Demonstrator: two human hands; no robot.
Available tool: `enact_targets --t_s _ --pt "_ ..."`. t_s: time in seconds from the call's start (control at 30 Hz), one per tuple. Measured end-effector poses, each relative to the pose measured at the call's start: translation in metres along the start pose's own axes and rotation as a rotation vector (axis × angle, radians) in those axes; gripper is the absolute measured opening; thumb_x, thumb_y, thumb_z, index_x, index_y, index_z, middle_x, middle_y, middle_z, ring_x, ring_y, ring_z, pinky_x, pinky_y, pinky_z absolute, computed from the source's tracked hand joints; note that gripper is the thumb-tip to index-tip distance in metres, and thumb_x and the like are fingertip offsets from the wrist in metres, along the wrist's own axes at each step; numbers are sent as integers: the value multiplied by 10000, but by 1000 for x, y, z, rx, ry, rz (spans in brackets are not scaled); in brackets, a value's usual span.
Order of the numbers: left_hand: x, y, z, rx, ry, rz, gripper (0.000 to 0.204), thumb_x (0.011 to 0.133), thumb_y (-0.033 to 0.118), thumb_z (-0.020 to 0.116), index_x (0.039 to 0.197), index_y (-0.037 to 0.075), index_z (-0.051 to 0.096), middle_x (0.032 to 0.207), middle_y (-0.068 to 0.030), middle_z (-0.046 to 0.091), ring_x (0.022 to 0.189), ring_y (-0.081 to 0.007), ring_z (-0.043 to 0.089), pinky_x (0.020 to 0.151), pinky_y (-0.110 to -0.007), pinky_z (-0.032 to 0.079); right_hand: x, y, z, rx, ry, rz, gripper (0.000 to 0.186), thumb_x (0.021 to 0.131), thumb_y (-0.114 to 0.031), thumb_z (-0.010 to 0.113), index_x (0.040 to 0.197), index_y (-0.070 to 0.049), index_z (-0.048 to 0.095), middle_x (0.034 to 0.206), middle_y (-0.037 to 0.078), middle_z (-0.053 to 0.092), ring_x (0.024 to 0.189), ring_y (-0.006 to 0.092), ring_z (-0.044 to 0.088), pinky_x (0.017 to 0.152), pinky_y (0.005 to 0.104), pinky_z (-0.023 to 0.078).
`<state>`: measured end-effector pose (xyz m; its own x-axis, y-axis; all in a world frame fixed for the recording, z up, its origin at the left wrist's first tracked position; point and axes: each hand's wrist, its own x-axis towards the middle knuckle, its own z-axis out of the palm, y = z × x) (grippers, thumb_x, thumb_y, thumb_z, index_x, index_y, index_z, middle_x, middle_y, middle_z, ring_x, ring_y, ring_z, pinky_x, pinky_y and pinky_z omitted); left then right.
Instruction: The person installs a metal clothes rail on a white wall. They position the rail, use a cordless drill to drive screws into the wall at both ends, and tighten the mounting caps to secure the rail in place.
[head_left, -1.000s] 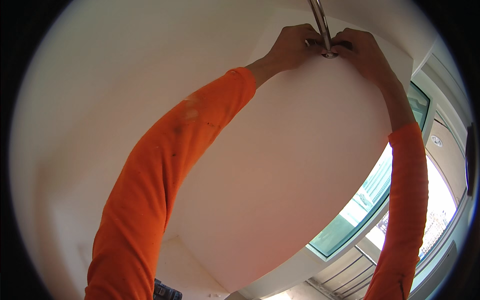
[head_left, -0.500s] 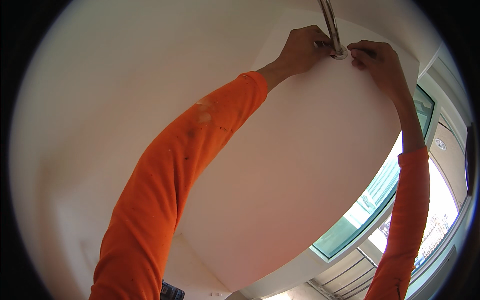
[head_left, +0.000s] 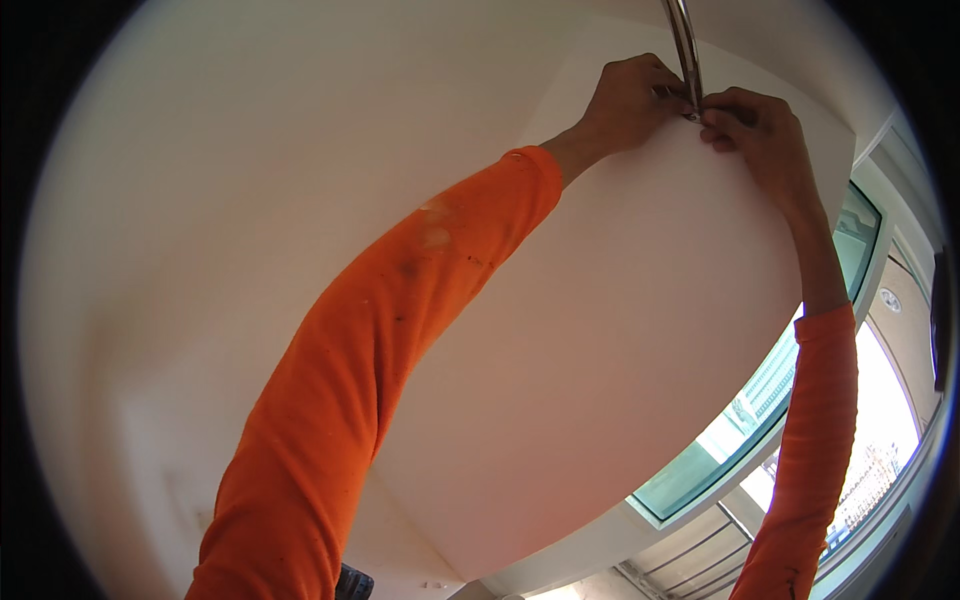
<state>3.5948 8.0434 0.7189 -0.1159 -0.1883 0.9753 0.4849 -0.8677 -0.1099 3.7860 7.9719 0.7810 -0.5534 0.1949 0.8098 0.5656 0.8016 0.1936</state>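
Note:
High on a white wall (head_left: pixel 600 330), a shiny metal rod (head_left: pixel 683 45) ends in a small metal flange (head_left: pixel 692 116), now mostly covered by fingers. From the left, my left hand (head_left: pixel 635 102) reaches it with bent, closed fingers, their tips at the flange's edge. A thin pale bit shows between thumb and forefinger, too small to name. My right hand (head_left: pixel 752 125) meets the flange from the right, thumb and forefinger pinched together against it. Whatever that pinch may hold is hidden. Both forearms are in orange sleeves.
To the right is a window (head_left: pixel 690 480) with a pale frame and greenish glass, beside my right forearm. Dark bars (head_left: pixel 700 545) run below it. A dark object (head_left: pixel 355 583) shows at the lower edge by my left sleeve.
The view has shifted, so the rod and left arm sit further right in it. My right fingertips have closed the gap and now touch the flange.

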Motion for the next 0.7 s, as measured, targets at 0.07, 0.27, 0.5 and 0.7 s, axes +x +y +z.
enact_targets --t_s 0.07,0.27,0.5,0.7 --pt "0 -1 1 5 6 4 211 894 208 799 1054 71 804 1067 -62 729 947 -217 715 852 -359 589 1 4 1 20 -5 -24 215 998 -138 666 1129 21 729 946 87 775 840 138 744 784 271 597" --pt "-1 2 3 8 11 -35 206 898 210 794 1051 71 806 1088 -68 721 924 -225 715 841 -363 590 3 9 0 110 67 -25 182 1014 -119 647 1125 20 689 974 109 778 850 147 751 790 270 607" --pt "0 1 4 20 13 -22 205 900 229 790 1041 81 810 1085 -61 718 921 -224 713 838 -363 588 -3 -1 5 -118 62 16 147 984 -136 684 1050 -22 750 827 59 725 676 105 649 656 272 534" --pt "2 3 4 -17 19 -32 190 905 229 777 1017 81 814 1079 -57 722 923 -216 707 839 -356 585 -4 5 21 -282 240 -162 158 948 -140 725 1061 -39 771 795 51 674 662 137 609 662 310 507"
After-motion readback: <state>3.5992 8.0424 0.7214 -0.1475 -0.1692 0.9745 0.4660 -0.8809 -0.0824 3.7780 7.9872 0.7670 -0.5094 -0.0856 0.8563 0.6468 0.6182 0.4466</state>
